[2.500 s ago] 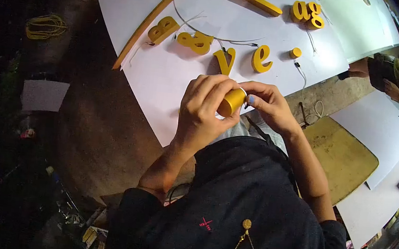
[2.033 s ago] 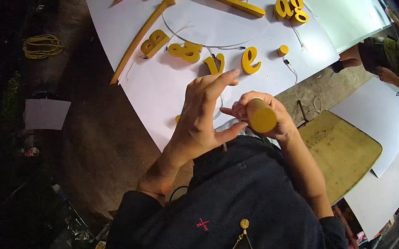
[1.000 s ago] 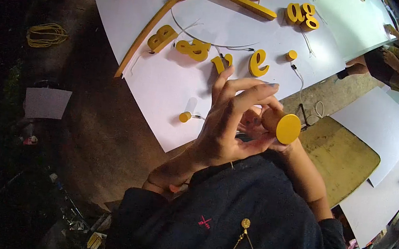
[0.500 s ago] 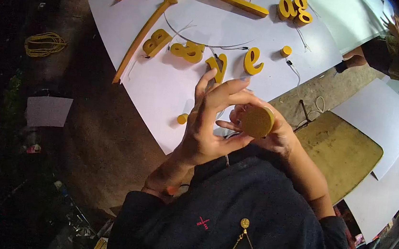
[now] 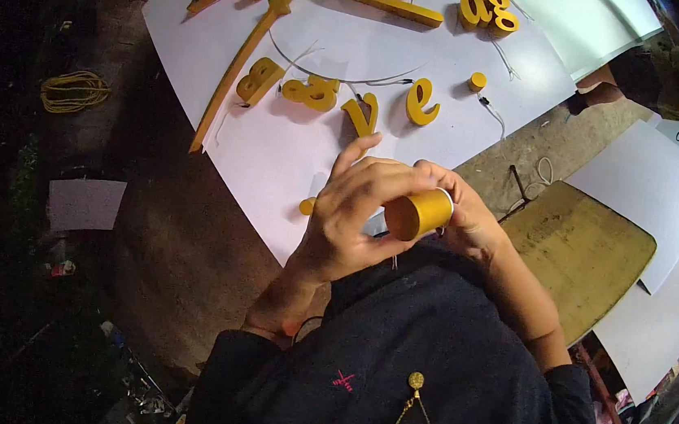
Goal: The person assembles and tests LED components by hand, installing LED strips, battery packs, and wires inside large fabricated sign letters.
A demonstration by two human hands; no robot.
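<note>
A short yellow cylinder (image 5: 429, 211) with a white rim at its right end is between my hands, in front of my chest. My left hand (image 5: 351, 217) is closed around its left side, thumb below and fingers above, with one finger raised. My right hand (image 5: 474, 218) grips the white-rimmed end; some of its fingertips are hidden. Just beyond my left hand lies a yellow letter y (image 5: 361, 116) on the white table (image 5: 240, 141). A yellow letter e (image 5: 423, 104) stands to its right. A smaller yellow cylinder (image 5: 306, 206) is partly hidden beside my left hand.
More yellow letters (image 5: 310, 92), a long curved yellow strip (image 5: 239, 63), and a small yellow dot (image 5: 477, 81) near a cable lie on the table. A worn yellow stool (image 5: 584, 256) stands at right beside white sheets (image 5: 636, 191). Coiled yellow cord (image 5: 75, 92) lies on the floor.
The cylinder has turned from its round face toward me to showing its side and white rim. My left fingers have closed further over it. The view has shifted slightly.
</note>
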